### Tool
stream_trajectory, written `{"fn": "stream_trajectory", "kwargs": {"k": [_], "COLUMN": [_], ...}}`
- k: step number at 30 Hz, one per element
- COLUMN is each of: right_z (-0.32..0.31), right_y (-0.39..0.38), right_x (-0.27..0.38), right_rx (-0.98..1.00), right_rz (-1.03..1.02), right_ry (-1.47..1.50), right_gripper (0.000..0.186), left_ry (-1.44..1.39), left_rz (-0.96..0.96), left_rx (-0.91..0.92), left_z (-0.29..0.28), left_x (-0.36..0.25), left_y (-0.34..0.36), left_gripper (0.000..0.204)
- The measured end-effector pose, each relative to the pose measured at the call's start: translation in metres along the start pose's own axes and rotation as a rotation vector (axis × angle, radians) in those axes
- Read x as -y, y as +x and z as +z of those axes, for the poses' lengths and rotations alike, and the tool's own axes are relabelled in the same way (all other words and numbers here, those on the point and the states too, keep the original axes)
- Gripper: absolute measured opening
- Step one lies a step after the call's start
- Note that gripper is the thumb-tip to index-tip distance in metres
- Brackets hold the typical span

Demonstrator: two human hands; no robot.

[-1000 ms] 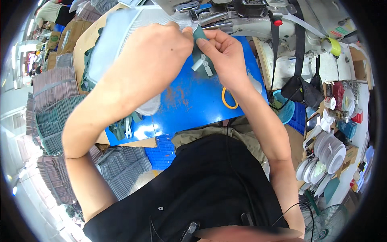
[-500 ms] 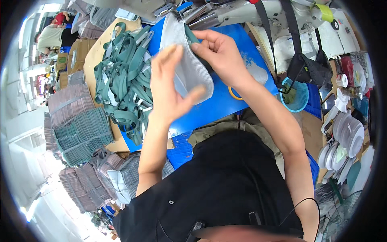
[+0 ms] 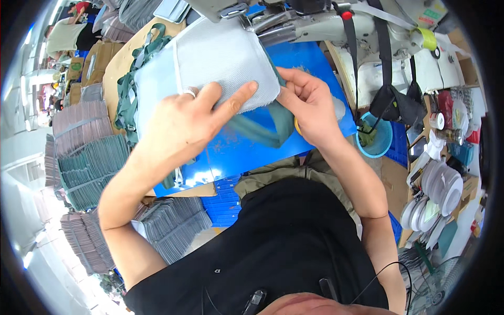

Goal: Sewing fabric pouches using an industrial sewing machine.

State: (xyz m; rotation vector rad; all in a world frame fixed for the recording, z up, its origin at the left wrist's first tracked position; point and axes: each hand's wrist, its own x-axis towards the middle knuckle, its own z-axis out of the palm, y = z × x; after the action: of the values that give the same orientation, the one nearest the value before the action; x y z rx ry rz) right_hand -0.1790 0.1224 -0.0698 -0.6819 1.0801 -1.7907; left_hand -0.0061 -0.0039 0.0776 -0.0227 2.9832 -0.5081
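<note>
A pale grey mesh fabric panel (image 3: 223, 55) with a rounded corner lies under the metal head of a sewing machine (image 3: 299, 26). My left hand (image 3: 184, 123) rests on the panel with its fingers stretched out, a ring on one of them. At the panel's right edge, the thumb and fingers of my right hand (image 3: 310, 102) pinch a dark green strap (image 3: 281, 123) against that edge. Below the panel the strap hangs in a loop over the blue tabletop (image 3: 231, 157). The machine head hides the panel's far end.
More green straps (image 3: 126, 100) lie in a heap at the left, partly covered by the panel. Bundled fabric stacks (image 3: 86, 168) stand beyond. A light-blue basket (image 3: 380, 139) sits at the right, near a hanging black pouch (image 3: 399, 97). People work at the far left.
The panel, held up and folded before, now lies spread out beneath the machine head. My left hand has come down onto it, and my right hand has moved lower along its edge.
</note>
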Motion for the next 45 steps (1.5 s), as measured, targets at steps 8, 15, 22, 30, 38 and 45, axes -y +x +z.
{"fn": "stream_trajectory", "kwargs": {"k": [8, 15, 22, 30, 38, 45], "right_z": [0.001, 0.014, 0.014, 0.014, 0.013, -0.001], "right_y": [0.044, 0.068, 0.071, 0.069, 0.062, 0.029], "right_x": [0.003, -0.006, -0.011, -0.015, -0.019, -0.008], "right_rx": [0.062, -0.014, -0.020, -0.024, -0.033, 0.000], "right_rz": [0.012, -0.026, -0.074, -0.106, -0.132, -0.040], "right_ry": [0.020, 0.058, 0.104, 0.059, 0.009, 0.033], "right_gripper": [0.036, 0.021, 0.019, 0.018, 0.022, 0.031], "left_ry": [0.102, 0.203, 0.236, 0.036, -0.171, -0.892], "left_rz": [0.082, 0.114, 0.069, -0.098, -0.394, -0.380], "left_rx": [0.009, -0.045, -0.019, -0.004, -0.226, -0.701], "left_z": [-0.010, -0.009, -0.009, -0.006, 0.020, 0.070], "left_x": [0.054, 0.072, 0.059, 0.020, -0.018, -0.054], "left_y": [0.032, 0.049, 0.052, 0.061, 0.092, 0.041], "left_gripper": [0.069, 0.058, 0.054, 0.051, 0.027, 0.078]}}
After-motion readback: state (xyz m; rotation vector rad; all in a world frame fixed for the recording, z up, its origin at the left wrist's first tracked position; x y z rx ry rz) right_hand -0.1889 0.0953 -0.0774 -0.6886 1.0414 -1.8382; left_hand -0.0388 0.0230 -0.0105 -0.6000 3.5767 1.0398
